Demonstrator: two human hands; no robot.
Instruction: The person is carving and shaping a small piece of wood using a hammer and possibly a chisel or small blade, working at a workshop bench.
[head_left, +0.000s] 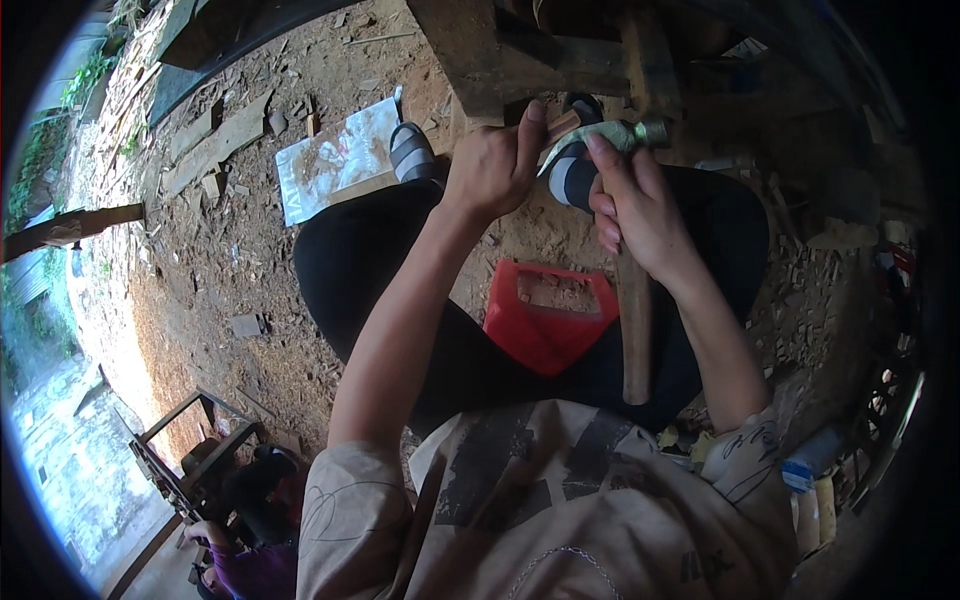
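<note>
My right hand (645, 215) is wrapped around a claw hammer (634, 320), close below its head. The wooden handle hangs down toward my lap, and the metal head points right with its curved claw to the left. Just left of the claw, my left hand (492, 168) is closed, thumb raised, on a small reddish-brown wood piece (564, 125). Most of that piece is hidden by the fingers. Both hands are above my sandalled feet, in front of a heavy wooden block (460, 60).
A red plastic stool (545, 345) shows between my legs. On the chip-strewn dirt lie a printed silver sack (325, 165) and flat boards (215, 145). Another person in a purple sleeve (250, 572) is at lower left beside a wooden frame (165, 460). Dark timber stands at the upper right.
</note>
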